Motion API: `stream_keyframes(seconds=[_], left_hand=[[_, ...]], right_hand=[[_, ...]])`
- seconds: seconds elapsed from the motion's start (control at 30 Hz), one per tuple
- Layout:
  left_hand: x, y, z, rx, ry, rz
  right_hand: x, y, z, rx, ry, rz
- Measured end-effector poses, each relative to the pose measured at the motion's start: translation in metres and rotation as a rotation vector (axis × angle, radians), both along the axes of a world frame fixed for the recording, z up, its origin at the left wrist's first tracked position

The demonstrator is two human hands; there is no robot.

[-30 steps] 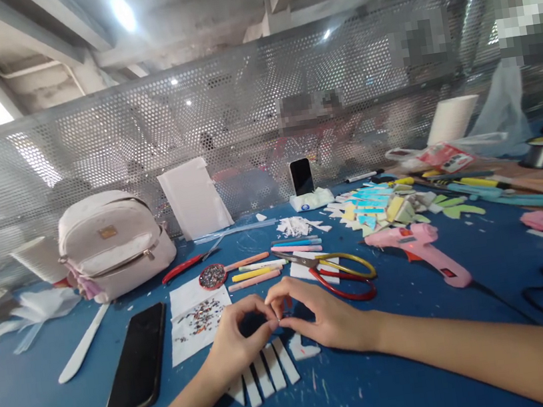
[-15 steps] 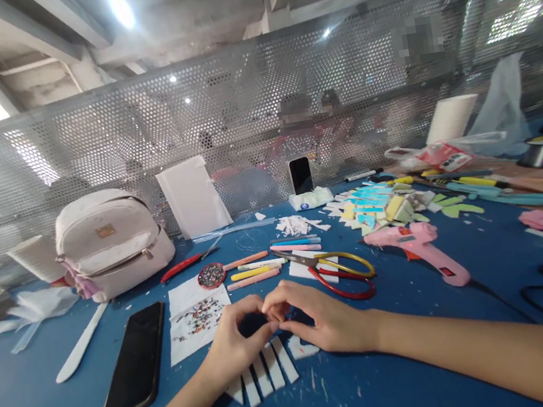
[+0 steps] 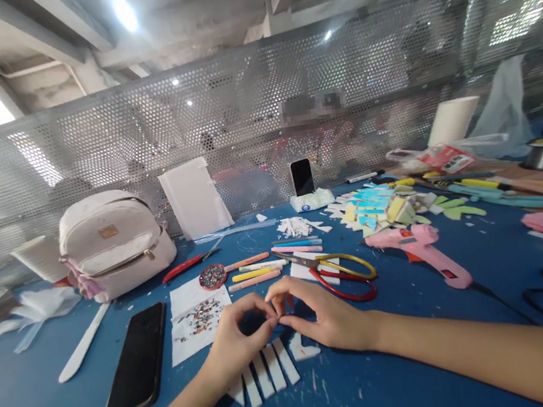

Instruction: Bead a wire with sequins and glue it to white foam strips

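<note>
My left hand (image 3: 242,335) and my right hand (image 3: 317,311) meet fingertip to fingertip above the blue table (image 3: 387,376). Both are pinched closed; whatever lies between the fingertips is too small to make out. Below my left hand are several white strips (image 3: 275,368) laid side by side, partly covered by it. A cut white scrap (image 3: 304,348) is under the right fingers. Left of my hands, a white paper sheet (image 3: 183,347) carries small dark and orange bits. Scissors (image 3: 345,266) with yellow and red handles lie just beyond my right hand.
At left lie a black phone (image 3: 133,366), a white plastic knife (image 3: 83,344) and a pale backpack (image 3: 114,246). Markers (image 3: 256,275) and red-handled pliers (image 3: 182,268) lie ahead. A pink glue gun (image 3: 427,249) with its cord and a pile of coloured scraps (image 3: 383,204) occupy the right.
My right fingertips have shifted slightly, opening a little more space between the fingers and thumb. Both hands stay together in the same place; the objects on the table have not moved.
</note>
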State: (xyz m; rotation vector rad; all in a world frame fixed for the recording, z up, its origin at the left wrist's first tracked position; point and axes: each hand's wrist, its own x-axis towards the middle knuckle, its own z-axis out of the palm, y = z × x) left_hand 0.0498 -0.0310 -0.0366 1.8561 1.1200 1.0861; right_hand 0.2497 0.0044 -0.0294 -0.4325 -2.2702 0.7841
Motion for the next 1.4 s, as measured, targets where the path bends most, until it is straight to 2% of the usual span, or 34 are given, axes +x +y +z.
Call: stream_keyframes(seconds=[0.7, 1.4], left_hand=[[0.0006, 0.0011, 0.0007, -0.014, -0.008, 0.012], [-0.0008, -0.0002, 0.0022, 0.003, -0.023, -0.035]], right_hand=[[-0.0022, -0.0017, 0.0014, -0.013, -0.006, -0.057], [-0.0029, -0.0035, 0.0029, 0.029, -0.015, -0.035]])
